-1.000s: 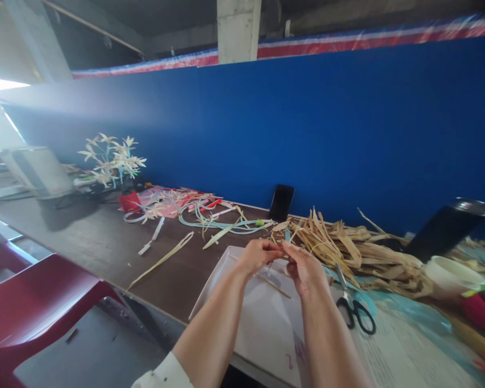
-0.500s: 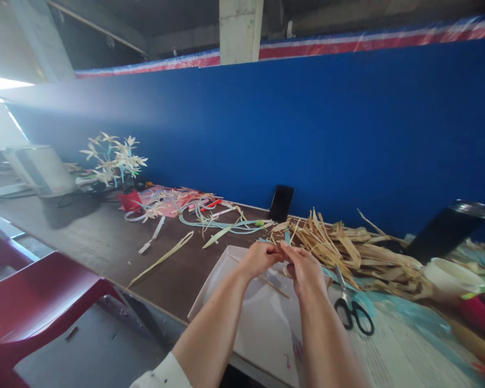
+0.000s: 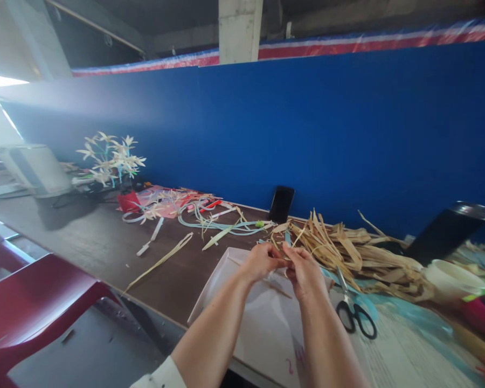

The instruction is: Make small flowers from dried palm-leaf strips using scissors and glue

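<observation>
Over a white box lid (image 3: 262, 323), my left hand (image 3: 262, 262) and my right hand (image 3: 306, 269) meet at their fingertips. Both are closed in a pinch, thumbs against fingers. Whatever lies between them is too small and too covered by the fingers to name. A thin tan strip (image 3: 281, 291) rests in the lid just under the hands. Behind the fingers spreads a heap of dried husk leaves (image 3: 347, 248). Scissors with black handles (image 3: 355, 318) lie to the right of my right forearm, blades pointing away from me.
A phone (image 3: 282, 203) leans on the blue partition (image 3: 327, 124). Leftward are pale blue tubing (image 3: 226, 226), a folded pale strip (image 3: 161, 261) and white flowers (image 3: 117, 159) in a red pot (image 3: 128, 201). To the right stand a white cup (image 3: 455, 280) and a black flask (image 3: 448, 231).
My hands stay together above the lid. The fingers have shifted slightly, with the right hand's fingertips turned a little. The view has moved only a little.
</observation>
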Demonstrator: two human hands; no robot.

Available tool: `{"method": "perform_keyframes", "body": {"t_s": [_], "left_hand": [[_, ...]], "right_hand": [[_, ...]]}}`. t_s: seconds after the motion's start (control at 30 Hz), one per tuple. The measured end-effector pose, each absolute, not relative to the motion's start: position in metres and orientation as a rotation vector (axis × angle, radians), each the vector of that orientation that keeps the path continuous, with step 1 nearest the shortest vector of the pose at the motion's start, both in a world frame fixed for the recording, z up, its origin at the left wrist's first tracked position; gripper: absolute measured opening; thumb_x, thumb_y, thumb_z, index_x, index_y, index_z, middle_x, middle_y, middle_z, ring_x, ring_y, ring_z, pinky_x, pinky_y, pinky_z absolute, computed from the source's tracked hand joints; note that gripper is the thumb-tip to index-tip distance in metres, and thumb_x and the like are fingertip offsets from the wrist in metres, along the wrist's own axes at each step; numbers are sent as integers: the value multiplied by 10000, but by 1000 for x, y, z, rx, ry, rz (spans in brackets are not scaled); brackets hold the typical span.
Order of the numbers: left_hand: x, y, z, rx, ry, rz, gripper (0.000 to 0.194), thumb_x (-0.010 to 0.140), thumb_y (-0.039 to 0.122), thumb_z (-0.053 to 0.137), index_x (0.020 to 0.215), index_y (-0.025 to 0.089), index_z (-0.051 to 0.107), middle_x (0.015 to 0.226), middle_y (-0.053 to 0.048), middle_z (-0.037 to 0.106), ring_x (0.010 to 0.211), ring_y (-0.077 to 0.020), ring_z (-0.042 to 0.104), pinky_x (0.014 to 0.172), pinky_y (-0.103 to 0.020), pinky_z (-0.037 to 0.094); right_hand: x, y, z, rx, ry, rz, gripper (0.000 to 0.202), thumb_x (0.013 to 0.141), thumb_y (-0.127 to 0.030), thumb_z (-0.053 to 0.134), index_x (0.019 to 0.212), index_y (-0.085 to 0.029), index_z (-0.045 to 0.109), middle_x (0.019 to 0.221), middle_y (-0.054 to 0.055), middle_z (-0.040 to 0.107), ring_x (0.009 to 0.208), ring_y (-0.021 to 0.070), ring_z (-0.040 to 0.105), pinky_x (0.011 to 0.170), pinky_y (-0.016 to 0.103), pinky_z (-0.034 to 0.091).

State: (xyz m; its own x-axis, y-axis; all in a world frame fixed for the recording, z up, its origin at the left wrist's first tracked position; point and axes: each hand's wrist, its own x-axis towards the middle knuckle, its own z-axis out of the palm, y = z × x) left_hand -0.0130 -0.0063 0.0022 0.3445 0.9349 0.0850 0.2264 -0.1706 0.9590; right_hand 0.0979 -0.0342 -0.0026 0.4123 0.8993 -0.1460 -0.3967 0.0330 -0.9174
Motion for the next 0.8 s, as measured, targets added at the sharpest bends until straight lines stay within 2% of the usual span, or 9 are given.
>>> {"method": "perform_keyframes", "body": {"t_s": [0.17, 0.27, 0.4, 0.57, 0.67, 0.8], "left_hand": [[-12, -7, 4, 1528, 924, 789, 277, 605, 375, 682, 645, 143, 536, 540, 19, 545, 491, -91, 489, 486, -215, 371], [-13, -8, 6, 1395, 820, 763, 294, 595, 366, 708, 695, 129, 565, 599, -9, 598, 546, -122, 574, 568, -265, 468], [-13, -8, 6, 1342, 746, 744, 362, 611, 433, 700, 742, 102, 635, 682, -44, 636, 595, -127, 601, 664, -305, 506], [-11, -4, 0, 1355, 796, 777, 375, 596, 453, 710, 692, 101, 626, 642, -42, 624, 547, -118, 582, 583, -274, 495], [-11, -3, -2, 1316, 837, 821, 351, 609, 433, 708, 676, 101, 616, 643, -45, 625, 542, -108, 572, 544, -244, 473], [-12, -2, 0, 1222, 869, 867, 321, 621, 390, 710, 708, 94, 620, 656, -53, 634, 535, -92, 555, 529, -226, 456]], "right_hand": [[97, -33, -5, -1107, -570, 1100, 406, 476, -412, 805, 575, -184, 484, 459, -49, 492, 351, 55, 363, 320, 196, 219], [101, -31, -9, -1115, -568, 1076, 401, 483, -436, 797, 582, -191, 496, 438, -48, 485, 353, 81, 401, 331, 218, 264], [106, -30, -14, -1200, -570, 961, 411, 480, -469, 790, 611, -188, 519, 411, -68, 445, 332, 68, 359, 324, 213, 239], [103, -33, -6, -1199, -582, 1034, 423, 491, -497, 778, 592, -185, 510, 398, -69, 422, 336, 64, 351, 316, 209, 230], [101, -35, 1, -1138, -581, 1134, 399, 563, -520, 734, 647, -171, 558, 473, -38, 504, 355, 56, 371, 316, 192, 253], [102, -36, 3, -1092, -551, 1229, 402, 625, -508, 692, 830, -165, 643, 712, 23, 644, 394, 45, 403, 329, 175, 288]]}}
